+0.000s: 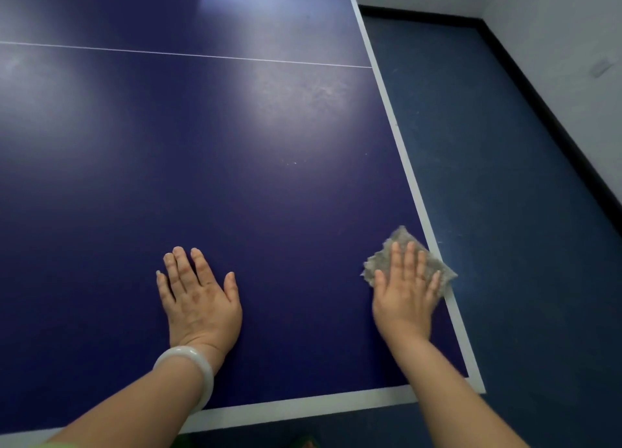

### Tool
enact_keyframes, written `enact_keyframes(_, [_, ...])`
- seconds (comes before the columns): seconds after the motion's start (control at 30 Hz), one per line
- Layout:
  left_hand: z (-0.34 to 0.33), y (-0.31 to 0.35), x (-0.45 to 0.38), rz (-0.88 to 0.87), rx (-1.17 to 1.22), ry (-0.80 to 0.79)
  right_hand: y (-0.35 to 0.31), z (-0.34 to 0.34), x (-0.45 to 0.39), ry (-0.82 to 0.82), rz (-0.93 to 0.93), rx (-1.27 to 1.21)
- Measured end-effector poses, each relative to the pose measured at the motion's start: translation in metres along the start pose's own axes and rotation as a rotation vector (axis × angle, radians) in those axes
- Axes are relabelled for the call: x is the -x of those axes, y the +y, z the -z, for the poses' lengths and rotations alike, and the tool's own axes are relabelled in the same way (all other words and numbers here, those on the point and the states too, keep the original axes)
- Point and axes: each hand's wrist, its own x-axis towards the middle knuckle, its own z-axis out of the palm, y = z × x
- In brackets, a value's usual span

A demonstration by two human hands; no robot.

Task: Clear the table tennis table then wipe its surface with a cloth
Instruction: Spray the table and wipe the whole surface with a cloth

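Head view: the blue table tennis table point(235, 165) looks cleared, wiping seems underway; the right hand point(405, 299) presses a grey cloth point(405, 237) flat-fingered at the right edge, the left hand point(198, 299) rests open beside it.

One worktop point(235, 178) fills the view, dark blue with a white border. Two hands lie on it: the left hand point(198, 299) at about 6 o'clock, the right hand point(405, 292) at about 4 o'clock. One grey cloth point(404, 245) lies under the right hand. One pale bangle point(193, 363) circles the left wrist. One thin white line point(185, 54) crosses the worktop toward 12 o'clock.
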Motion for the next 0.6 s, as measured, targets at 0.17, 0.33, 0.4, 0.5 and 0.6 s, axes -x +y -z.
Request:
enact_keyframes(0.17, [0.002,0.000,0.000,0.002,-0.023,-0.010,-0.066,-0.007,0.077,-0.009,0.577,0.030])
enact_keyframes(0.33, [0.001,0.000,0.000,-0.004,-0.007,0.004,0.025,-0.003,0.084,0.012,0.516,0.089])
enact_keyframes(0.4, [0.000,0.001,0.000,-0.007,-0.003,0.006,0.059,0.003,0.072,0.006,0.283,0.035])
enact_keyframes(0.5, [-0.002,-0.001,-0.001,-0.008,-0.005,0.004,0.058,0.003,0.054,0.001,0.030,0.011])
enact_keyframes(0.6, [-0.001,-0.001,-0.001,-0.007,-0.006,0.002,0.023,0.004,0.023,0.004,-0.075,0.020])
